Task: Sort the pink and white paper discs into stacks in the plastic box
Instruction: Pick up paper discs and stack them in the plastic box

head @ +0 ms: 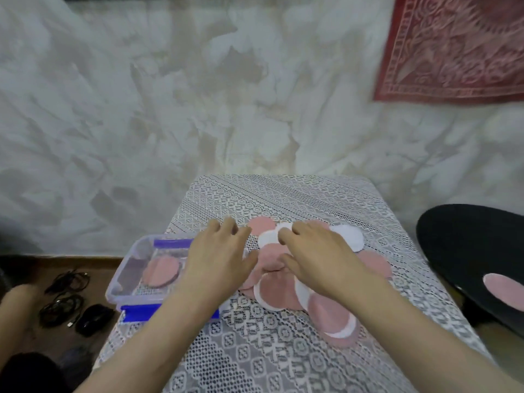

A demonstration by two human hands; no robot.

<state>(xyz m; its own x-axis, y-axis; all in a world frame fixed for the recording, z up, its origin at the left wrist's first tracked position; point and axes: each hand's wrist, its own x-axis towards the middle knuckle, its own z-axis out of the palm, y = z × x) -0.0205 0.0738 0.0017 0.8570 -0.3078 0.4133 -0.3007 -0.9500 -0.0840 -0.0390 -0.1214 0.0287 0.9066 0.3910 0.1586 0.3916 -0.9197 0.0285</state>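
Left grip: my left grip (218, 256) hangs over the right edge of the plastic box (141, 240), fingers spread and relaxed, nothing in it.
Right grip: my right grip (314, 259) is on the loose pile (276, 290), fingers bent down, tips by a white disc (268, 238). I cannot tell whether I am pinching it or only touching it.
Discs: pink and white ones overlap on the lace-covered table (283, 194), just beside the box. One pink stack (161, 272) lies inside the box, and I see no white stack there.
Step in hand: I judge this to be picking the next disc off the top of the pile.
How to do it well: take the uppermost disc only, sliding it off with a fingertip until an edge lifts, then pinch it lightly. Discs are thin and cling, so check that a second colour is not riding underneath.
Placing: pink goes square on the pink stack, white starts beside it.
Watch for: a stray pink disc (502, 287) on the black seat (467, 236) to my right.
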